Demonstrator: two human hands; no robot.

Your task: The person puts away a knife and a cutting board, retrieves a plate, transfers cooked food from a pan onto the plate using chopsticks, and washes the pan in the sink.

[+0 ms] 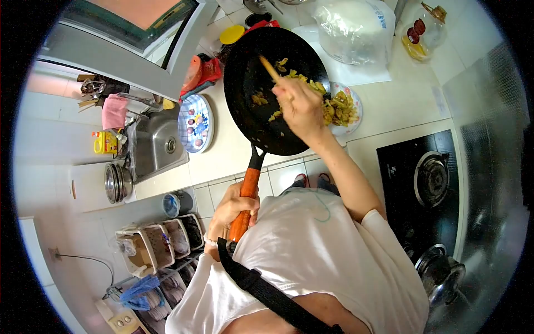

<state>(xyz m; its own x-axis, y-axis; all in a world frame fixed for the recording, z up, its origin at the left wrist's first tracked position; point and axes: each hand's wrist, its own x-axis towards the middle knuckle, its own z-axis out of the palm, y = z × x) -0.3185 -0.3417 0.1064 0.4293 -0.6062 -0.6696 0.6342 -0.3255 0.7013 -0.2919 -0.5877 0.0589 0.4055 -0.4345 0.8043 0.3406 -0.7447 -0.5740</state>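
A black wok (245,106) is tilted over the counter, its right rim above a patterned plate (357,119) that holds chopped yellow-green food (340,108). More of the food lies along the wok's right side, with small bits further left. My left hand (233,207) is wrapped round the wok's orange wooden handle (250,181). Above the wok, my right hand (300,106) grips a wooden utensil (269,68) whose one end points up and left. The utensil's other end is hidden by the hand and wok.
A blue-patterned plate with round items (194,123) stands beside the sink (158,145). Behind the wok are a clear plastic bag (353,33) and a yellow lid (231,34). An oil jar (421,39) stands back right. The black stove (400,178) and a steel pot (442,275) are at right.
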